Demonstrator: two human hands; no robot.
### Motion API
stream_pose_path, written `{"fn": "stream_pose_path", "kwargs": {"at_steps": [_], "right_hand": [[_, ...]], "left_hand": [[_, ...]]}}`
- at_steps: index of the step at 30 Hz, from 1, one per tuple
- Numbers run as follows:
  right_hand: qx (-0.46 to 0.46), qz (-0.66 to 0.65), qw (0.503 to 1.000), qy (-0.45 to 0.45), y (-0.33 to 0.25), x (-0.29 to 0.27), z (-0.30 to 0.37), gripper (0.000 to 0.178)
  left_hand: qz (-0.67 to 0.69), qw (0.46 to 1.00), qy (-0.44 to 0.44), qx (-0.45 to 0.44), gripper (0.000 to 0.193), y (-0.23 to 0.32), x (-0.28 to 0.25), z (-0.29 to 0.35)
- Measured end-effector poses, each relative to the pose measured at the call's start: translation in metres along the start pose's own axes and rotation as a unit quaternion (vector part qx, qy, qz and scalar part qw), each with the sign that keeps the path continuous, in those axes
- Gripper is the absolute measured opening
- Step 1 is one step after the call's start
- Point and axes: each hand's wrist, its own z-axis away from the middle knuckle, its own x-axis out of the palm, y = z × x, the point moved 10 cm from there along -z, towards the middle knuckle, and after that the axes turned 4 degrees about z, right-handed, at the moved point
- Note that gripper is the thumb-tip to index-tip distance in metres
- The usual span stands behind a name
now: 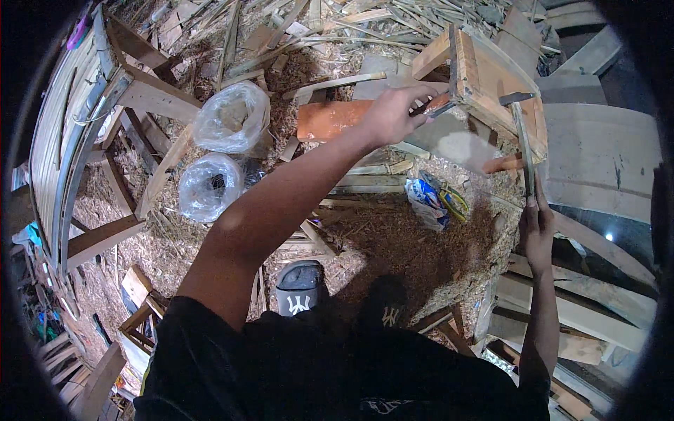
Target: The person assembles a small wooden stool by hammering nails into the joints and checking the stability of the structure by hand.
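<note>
My right hand (538, 228) is closed round the lower end of the long wooden handle of a hammer (525, 144). The dark hammer head lies over the pale face of a small wooden frame piece (495, 88), which looks like a stool or box on its side. At the frame's left edge, my left hand (397, 118) is closed with curled fingers on a short reddish-brown piece with a dark, flat metal-like edge (441, 107). Its exact kind is unclear, and its inner end is hidden by my fingers. A reddish-brown wooden part (503, 164) sticks out below the frame.
An orange-brown board (333, 121) lies behind my left forearm. Two clear plastic-wrapped rolls (210, 188) sit left, near a large curved slatted wooden piece (74, 133). A blue-and-white crumpled packet (426, 202) rests on sawdust. Offcuts (337, 81) litter the back; curved planks (597, 302) stack right.
</note>
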Motion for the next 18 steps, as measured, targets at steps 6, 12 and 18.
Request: {"fn": "stream_pose_path", "kwargs": {"at_steps": [6,12,18], "right_hand": [[0.021,0.009,1.0,0.006,0.004,-0.002,0.002,0.049],[0.009,0.006,1.0,0.01,0.01,-0.003,0.004,0.048],[0.006,0.015,1.0,0.013,0.003,-0.002,0.006,0.047]], "left_hand": [[-0.084,0.996,0.023,0.017,0.043,0.007,0.0,0.001],[-0.091,0.996,0.023,0.001,0.042,0.003,0.004,0.001],[-0.053,0.998,0.025,-0.033,0.039,-0.001,0.001,0.0]]}}
